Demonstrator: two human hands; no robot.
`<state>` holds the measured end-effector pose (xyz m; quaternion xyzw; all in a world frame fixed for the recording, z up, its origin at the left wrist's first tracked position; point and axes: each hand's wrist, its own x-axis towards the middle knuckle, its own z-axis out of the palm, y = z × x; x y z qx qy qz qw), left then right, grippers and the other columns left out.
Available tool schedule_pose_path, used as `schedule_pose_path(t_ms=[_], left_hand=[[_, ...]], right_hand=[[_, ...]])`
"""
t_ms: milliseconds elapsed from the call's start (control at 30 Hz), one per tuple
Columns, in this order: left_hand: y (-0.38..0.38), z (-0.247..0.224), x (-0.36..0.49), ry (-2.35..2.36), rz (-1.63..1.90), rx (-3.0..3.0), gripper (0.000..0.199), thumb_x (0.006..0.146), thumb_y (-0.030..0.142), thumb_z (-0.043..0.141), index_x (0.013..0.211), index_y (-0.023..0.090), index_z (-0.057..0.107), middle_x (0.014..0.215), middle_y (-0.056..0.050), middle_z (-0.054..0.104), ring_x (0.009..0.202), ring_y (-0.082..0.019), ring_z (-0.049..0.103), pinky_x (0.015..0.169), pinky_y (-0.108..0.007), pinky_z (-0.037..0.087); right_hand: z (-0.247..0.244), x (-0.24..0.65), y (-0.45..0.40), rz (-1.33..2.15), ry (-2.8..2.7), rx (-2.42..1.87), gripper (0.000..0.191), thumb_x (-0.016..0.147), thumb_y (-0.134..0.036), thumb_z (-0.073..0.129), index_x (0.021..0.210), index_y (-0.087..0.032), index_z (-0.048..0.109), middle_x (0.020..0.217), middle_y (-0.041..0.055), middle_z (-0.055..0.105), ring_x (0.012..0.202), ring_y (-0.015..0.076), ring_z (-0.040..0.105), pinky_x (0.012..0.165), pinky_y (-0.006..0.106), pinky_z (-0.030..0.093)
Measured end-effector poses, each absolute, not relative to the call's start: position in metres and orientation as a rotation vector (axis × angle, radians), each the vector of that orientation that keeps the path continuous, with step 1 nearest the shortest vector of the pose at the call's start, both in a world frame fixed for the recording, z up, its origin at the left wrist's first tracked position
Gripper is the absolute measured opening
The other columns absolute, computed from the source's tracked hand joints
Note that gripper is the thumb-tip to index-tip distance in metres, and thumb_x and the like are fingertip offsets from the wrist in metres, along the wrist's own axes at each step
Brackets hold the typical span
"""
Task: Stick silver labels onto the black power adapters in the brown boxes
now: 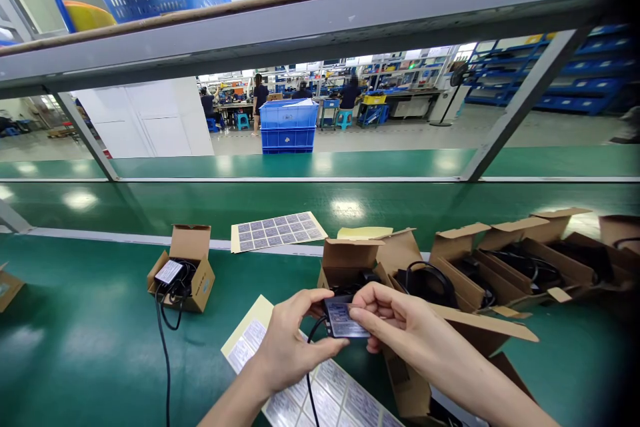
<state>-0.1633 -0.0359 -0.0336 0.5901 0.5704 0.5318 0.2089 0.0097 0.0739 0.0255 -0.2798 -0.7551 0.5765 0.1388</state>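
A small black power adapter with a cable is held between the thumb and fingers of my left hand. My right hand pinches the edge of a silver printed label, which lies over the adapter's face; whether it is fully stuck down I cannot tell. Beneath both hands, a sheet of similar labels rests on the green bench, partly hidden by my left arm. Just behind the adapter stands an open cardboard box with dark contents.
More open cardboard boxes holding black cables line the right side. At left, another box contains a labelled adapter, its cable trailing forward. A second label sheet lies farther back. A shelf beam crosses overhead.
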Motion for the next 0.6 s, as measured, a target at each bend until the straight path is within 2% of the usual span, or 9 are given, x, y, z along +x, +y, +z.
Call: schedule_pose_path(t_ms=[167,267,333,433,500,600], left_hand=[[-0.037,-0.033,-0.162,1.602,1.477,1.680,0.053,0.075,0.021,0.080,0.124,0.024,0.060,0.112,-0.004,0.071,0.093,-0.019,0.068,0.084,-0.029,0.056],[-0.037,-0.033,-0.161,1.610,1.496,1.725,0.052,0.076,0.017,0.078,0.124,0.024,0.059,0.112,-0.003,0.071,0.096,-0.019,0.068,0.086,-0.028,0.056],[-0.037,-0.033,-0.160,1.605,1.527,1.715,0.053,0.077,0.015,0.077,0.125,0.025,0.059,0.114,-0.003,0.071,0.097,-0.018,0.068,0.087,-0.027,0.056],[-0.037,-0.033,-0.159,1.555,1.531,1.727,0.054,0.077,0.014,0.077,0.126,0.026,0.059,0.116,-0.002,0.070,0.098,-0.017,0.068,0.086,-0.025,0.056],[-0.035,-0.033,-0.158,1.510,1.528,1.735,0.056,0.076,0.014,0.077,0.127,0.026,0.059,0.118,-0.002,0.070,0.101,-0.018,0.068,0.088,-0.026,0.056],[-0.032,-0.033,-0.156,1.466,1.538,1.630,0.052,0.077,0.015,0.078,0.125,0.025,0.061,0.118,-0.004,0.070,0.102,-0.019,0.068,0.089,-0.028,0.056]], right_hand=[[0.022,0.007,0.072,1.503,-2.264,-0.840,0.025,0.093,-0.045,0.053,0.084,-0.022,0.057,0.074,-0.0017,0.059,0.064,0.0136,0.060,0.061,0.025,0.048],[0.017,0.005,0.070,1.205,-2.368,-0.881,0.019,0.093,-0.039,0.052,0.084,-0.023,0.056,0.073,-0.0010,0.060,0.065,0.0153,0.059,0.058,0.026,0.046],[0.015,0.005,0.069,0.893,-2.374,-0.901,0.016,0.088,-0.039,0.059,0.091,-0.023,0.057,0.082,0.0019,0.063,0.075,0.0190,0.061,0.064,0.029,0.048],[0.017,0.003,0.070,0.624,-2.414,-0.863,0.028,0.082,-0.042,0.069,0.100,-0.023,0.061,0.097,0.0059,0.066,0.092,0.0251,0.061,0.078,0.037,0.048],[0.020,0.001,0.071,0.706,-2.533,-0.803,0.023,0.089,-0.045,0.062,0.096,-0.023,0.064,0.093,0.0041,0.067,0.089,0.0240,0.061,0.077,0.036,0.047],[0.024,0.000,0.075,1.021,-2.558,-0.665,0.036,0.103,-0.045,0.040,0.095,-0.022,0.067,0.087,0.0016,0.070,0.080,0.0185,0.062,0.071,0.029,0.045]])
